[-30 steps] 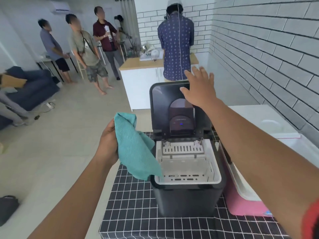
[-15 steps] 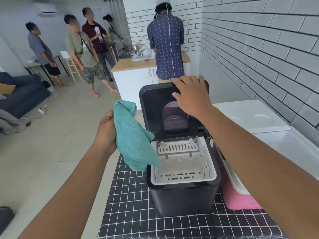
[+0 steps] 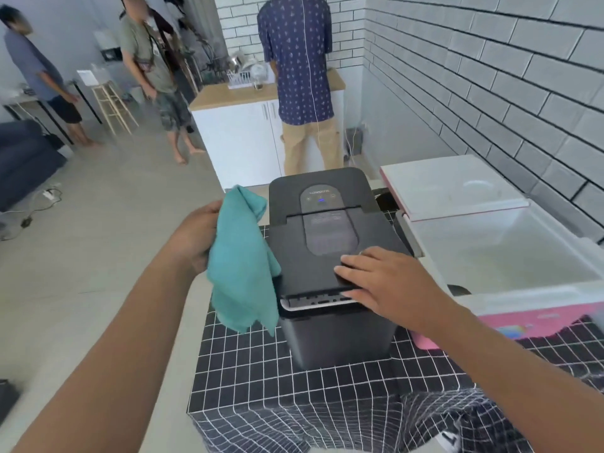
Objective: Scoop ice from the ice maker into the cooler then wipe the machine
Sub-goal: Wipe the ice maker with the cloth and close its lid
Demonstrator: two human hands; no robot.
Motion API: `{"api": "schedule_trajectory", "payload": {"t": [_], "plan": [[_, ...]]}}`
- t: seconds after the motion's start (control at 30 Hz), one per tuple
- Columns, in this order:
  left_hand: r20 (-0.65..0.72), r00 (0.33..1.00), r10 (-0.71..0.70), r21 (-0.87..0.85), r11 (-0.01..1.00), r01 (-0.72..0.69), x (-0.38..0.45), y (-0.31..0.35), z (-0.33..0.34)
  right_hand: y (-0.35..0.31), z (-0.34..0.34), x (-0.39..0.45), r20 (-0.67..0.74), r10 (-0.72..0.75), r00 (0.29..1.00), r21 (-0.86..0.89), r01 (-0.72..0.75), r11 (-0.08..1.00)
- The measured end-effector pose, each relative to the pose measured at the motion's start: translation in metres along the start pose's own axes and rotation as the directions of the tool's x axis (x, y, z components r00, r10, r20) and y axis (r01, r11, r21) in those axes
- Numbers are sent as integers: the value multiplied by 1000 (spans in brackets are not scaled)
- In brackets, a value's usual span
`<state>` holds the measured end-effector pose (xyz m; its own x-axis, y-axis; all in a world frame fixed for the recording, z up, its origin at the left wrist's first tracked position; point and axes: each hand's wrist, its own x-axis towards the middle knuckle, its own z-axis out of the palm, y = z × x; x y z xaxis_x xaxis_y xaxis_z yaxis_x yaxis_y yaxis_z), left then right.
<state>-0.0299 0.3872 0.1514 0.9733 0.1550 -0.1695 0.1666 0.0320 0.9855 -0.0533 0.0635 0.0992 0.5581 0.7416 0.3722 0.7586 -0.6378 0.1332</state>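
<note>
pressing r hand on ice maker lid | l hand w/ cloth | cooler beside

Both bare forearms are stretched forward from the lower edge of the view. The left hand is raised at mid-height with its back turned toward the camera, and its fingers are curled in a grip round something held at their far side. The right hand is laid palm down, wrist level, with the fingers kept straight and spread slightly, pointing left
</note>
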Motion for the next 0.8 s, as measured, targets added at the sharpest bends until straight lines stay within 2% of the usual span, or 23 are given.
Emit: {"api": "schedule_trajectory", "payload": {"t": [0.13, 0.37, 0.43, 0.47, 0.53, 0.6, 0.67, 0.7, 0.8], "plan": [[-81, 992, -98, 100, 989, 105, 12, -24, 30, -2, 28, -11, 23, 15, 1000, 28, -16, 999], [-156, 977, -145, 197, 965, 174, 19, -39, 59, 0, 48, -19, -15, 46, 999, 83, -45, 996], [-185, 973, -138, 152, 974, 167, 20, -39, 68, 0, 51, -22, -42, 91, 995, 157, -84, 984], [-192, 971, -144, 104, 981, 166, 19, -38, 72, 1, 50, -24, -60, 149, 987, 248, -130, 960], [-186, 969, -164, -12, 986, 165, 16, -36, 85, 4, 45, -27, -90, 326, 941, 470, -248, 847], [-212, 966, -149, -83, 987, 134, 11, -38, 105, 8, 36, -22, -109, 464, 879, 594, -317, 740], [-270, 956, -115, -89, 992, 94, 3, -44, 132, 5, 28, -9, -108, 500, 859, 618, -336, 711], [-300, 948, -109, -104, 991, 81, -2, -47, 145, 0, 26, -3, -91, 480, 873, 611, -332, 719], [-301, 939, -165, -351, 935, 52, -14, -52, 158, -16, 30, 4, -16, 359, 933, 424, -319, 848]]}}
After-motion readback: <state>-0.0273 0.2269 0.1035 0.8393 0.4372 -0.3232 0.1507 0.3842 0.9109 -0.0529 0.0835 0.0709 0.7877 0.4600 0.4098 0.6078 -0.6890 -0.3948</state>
